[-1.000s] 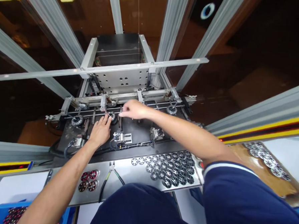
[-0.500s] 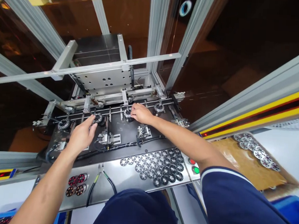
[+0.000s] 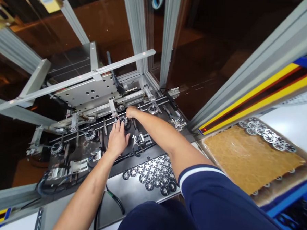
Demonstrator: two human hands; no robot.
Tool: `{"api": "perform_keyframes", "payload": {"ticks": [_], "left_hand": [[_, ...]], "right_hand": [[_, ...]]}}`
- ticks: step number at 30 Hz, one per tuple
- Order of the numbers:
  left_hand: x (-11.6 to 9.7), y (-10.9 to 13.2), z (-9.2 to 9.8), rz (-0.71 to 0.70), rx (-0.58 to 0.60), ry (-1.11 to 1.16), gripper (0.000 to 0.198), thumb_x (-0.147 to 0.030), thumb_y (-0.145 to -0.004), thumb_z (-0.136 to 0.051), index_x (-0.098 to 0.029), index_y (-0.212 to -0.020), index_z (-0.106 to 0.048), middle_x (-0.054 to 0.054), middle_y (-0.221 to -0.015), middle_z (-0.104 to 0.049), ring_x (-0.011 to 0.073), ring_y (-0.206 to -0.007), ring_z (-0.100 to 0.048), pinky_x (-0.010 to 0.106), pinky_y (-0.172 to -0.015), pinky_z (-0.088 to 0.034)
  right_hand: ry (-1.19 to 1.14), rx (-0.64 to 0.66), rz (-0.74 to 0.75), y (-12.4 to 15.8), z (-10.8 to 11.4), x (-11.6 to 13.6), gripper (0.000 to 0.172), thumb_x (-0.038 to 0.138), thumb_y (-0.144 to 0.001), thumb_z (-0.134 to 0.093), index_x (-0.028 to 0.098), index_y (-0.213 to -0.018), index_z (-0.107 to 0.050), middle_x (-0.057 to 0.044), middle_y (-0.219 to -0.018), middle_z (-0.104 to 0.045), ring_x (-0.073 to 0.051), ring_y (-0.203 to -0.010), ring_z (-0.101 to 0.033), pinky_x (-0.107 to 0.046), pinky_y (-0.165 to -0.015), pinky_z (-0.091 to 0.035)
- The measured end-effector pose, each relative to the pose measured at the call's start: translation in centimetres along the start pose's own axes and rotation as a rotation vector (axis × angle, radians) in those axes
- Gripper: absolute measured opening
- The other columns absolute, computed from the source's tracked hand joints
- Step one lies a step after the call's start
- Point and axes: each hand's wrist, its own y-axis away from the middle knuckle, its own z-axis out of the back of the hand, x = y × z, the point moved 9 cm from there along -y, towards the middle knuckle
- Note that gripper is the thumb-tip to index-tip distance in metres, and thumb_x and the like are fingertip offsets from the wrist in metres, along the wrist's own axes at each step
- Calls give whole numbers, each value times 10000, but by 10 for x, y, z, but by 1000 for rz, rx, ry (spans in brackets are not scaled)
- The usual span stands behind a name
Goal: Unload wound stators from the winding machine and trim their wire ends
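Observation:
Both my arms reach into a machine bay. My left hand (image 3: 116, 140) lies flat on the black fixture bed, fingers stretched out, its tips at a round black-and-silver part (image 3: 124, 120) seated on the twin rails (image 3: 104, 123). My right hand (image 3: 131, 111) is just behind that part, fingers curled down in a pinch; what they grip is hidden. Similar round parts sit along the rails to the left (image 3: 90, 134), at the far left (image 3: 57, 147) and to the right (image 3: 153, 109).
Several loose round discs (image 3: 150, 169) lie on the steel shelf (image 3: 129, 191) in front of the bed, beside black-handled pliers (image 3: 113, 198). At the right a brown board (image 3: 246, 157) carries silver discs (image 3: 268, 134) along its far edge. Aluminium frame posts (image 3: 168, 36) and a crossbar (image 3: 75, 80) surround the bay.
The view has swung right and tilted. My left hand moved right from the neighbouring part to the one at my right hand; my right hand stayed at that station.

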Motion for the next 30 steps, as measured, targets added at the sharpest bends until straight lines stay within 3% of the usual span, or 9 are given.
{"api": "perform_keyframes", "payload": {"ticks": [5, 11, 16, 21, 23, 26, 28, 30], "left_hand": [[1, -3, -2, -17, 4, -21, 573, -304, -886, -517, -65, -1397, -419, 261, -1500, -392, 414, -1398, -356, 559, -1052, -428], [5, -7, -5, -1, 54, -26, 641, -302, -822, -591, -76, -1399, -426, 247, -1495, -408, 419, -1378, -387, 540, -1039, -446], [8, -10, -5, -12, 104, -21, 653, -289, -789, -630, -94, -1386, -452, 228, -1492, -424, 392, -1366, -418, 521, -1048, -441], [2, -1, 17, -36, 117, 29, 642, -336, -785, -653, -64, -1348, -506, 239, -1424, -506, 369, -1303, -507, 459, -1027, -472], [-8, -2, 33, -75, 116, 77, 546, -401, -866, -553, -74, -1302, -559, 205, -1294, -631, 331, -1200, -605, 420, -982, -507], [-33, -23, 49, -186, 122, 156, 519, -477, -941, -398, -133, -1272, -599, 123, -1183, -709, 273, -1096, -671, 377, -955, -522], [-55, -45, 44, -292, 141, 187, 527, -472, -945, -389, -141, -1316, -565, 109, -1286, -659, 252, -1190, -619, 370, -1027, -477], [-77, -66, 29, -400, 173, 185, 541, -429, -917, -462, -122, -1358, -522, 124, -1419, -549, 256, -1315, -513, 382, -1107, -404]], "right_hand": [[-87, 2, -57, 10, 1, -16, 297, 344, -935, -592, 140, -1152, -595, -79, -1137, -628, -193, -973, -639, -383, -825, -564], [-137, 126, -24, 18, -26, -17, 249, 334, -928, -607, 124, -1060, -624, -51, -1018, -657, -158, -862, -652, -329, -747, -575], [-95, 112, -7, 23, -25, -11, 258, 355, -932, -599, 122, -1038, -628, -47, -991, -664, -152, -835, -655, -321, -731, -574], [-12, -56, 139, 66, 17, -9, 318, 445, -861, -667, 140, -953, -677, -47, -966, -704, -168, -898, -668, -321, -813, -542], [39, -137, 178, 89, 44, -21, 282, 428, -810, -716, 166, -915, -711, -45, -971, -720, -190, -976, -664, -287, -868, -507], [148, -242, 92, 109, 90, -59, 211, 305, -851, -665, 128, -952, -719, -114, -1034, -712, -269, -1078, -634, -333, -925, -475], [220, -258, -2, 110, 112, -84, 226, 240, -862, -648, 74, -1009, -691, -175, -1085, -684, -315, -1108, -613, -401, -931, -480], [270, -198, -42, 102, 119, -99, 243, 247, -859, -673, 78, -1033, -668, -153, -1089, -674, -287, -1075, -625, -423, -912, -506]]}}
